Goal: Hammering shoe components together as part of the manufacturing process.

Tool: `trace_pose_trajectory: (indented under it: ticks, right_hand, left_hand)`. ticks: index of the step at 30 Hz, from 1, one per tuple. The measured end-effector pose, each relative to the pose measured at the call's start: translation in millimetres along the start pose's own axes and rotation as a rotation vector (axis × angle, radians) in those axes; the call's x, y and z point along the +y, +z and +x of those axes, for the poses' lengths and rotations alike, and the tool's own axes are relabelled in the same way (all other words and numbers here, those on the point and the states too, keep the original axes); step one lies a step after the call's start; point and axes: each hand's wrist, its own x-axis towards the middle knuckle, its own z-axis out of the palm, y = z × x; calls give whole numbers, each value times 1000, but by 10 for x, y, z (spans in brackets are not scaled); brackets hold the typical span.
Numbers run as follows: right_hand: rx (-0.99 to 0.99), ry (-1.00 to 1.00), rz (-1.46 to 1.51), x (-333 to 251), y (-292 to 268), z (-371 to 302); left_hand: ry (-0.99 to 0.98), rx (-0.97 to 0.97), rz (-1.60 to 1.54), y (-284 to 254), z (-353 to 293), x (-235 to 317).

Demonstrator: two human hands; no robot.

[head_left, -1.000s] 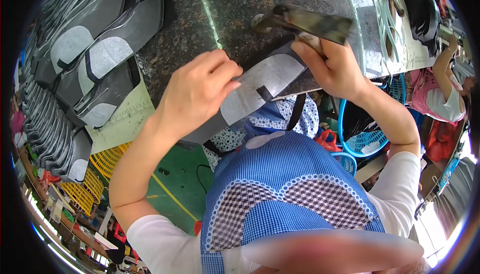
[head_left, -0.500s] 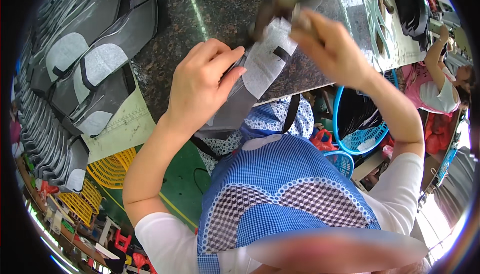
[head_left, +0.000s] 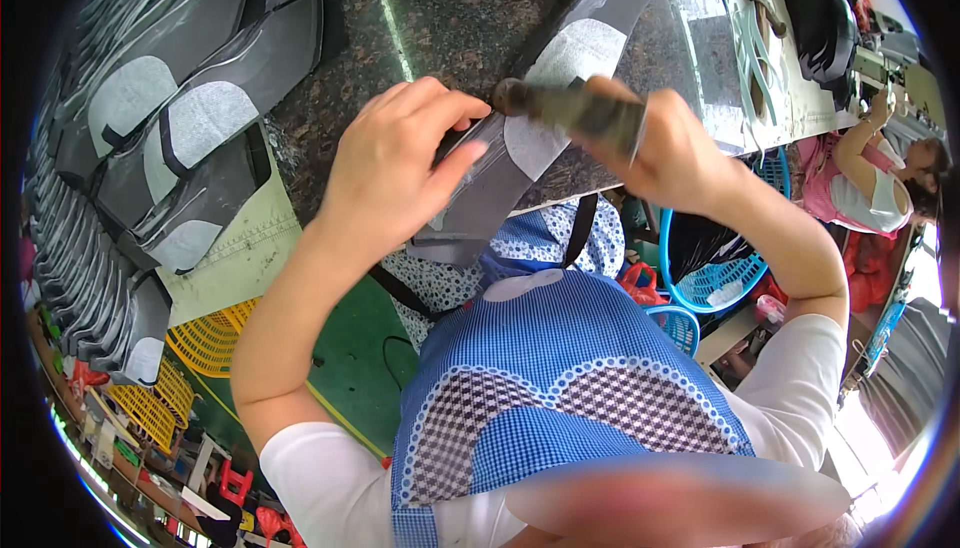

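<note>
A long dark grey shoe-upper-like piece (head_left: 478, 196) lies slantwise on the dark speckled stone top, a pale fuzzy patch (head_left: 582, 46) on its middle. My left hand (head_left: 400, 153) grips its left edge between thumb and bent fingers, the fingertips by a folded black border. In my right hand (head_left: 672, 151) is a hammer (head_left: 590, 116), somewhat blurred. Its round dark head (head_left: 510, 97) is at the piece's left edge, right beside my left fingertips. Part of the pale patch is hidden behind the hammer and my right hand.
Stacks of similar grey pieces (head_left: 285, 53) fill the left side. Pale green strips (head_left: 752, 68) and black pieces (head_left: 815, 18) lie at the right. Below the table stand a blue basket (head_left: 735, 283) and yellow baskets (head_left: 210, 343). Another person (head_left: 860, 168) sits at far right.
The hammer has come down and left from above the piece to its edge by my left fingers. The left hand stays at nearly the same place on the piece.
</note>
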Motion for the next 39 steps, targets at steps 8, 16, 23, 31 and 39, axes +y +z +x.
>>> trace_pose_trajectory:
  ticks: [8,16,23,31,39]
  right_hand:
    - [-119,35,151,-82,30,122]
    - [-84,-34,150,-89,296,34]
    - [-81,-14,189,-166,348,77]
    - [-112,18,214,-195,410,55]
    - [-141,-5,190,-225,409,98]
  left_hand:
    - [7,33,-110,-8,-184,-46]
    - [-3,38,-41,-106,-282,-94]
    - [-62,4,-193,-145,-432,-119]
    - [-137,75,-120,-93,-522,-75]
    - [-108,253,-69,64,-648,-16]
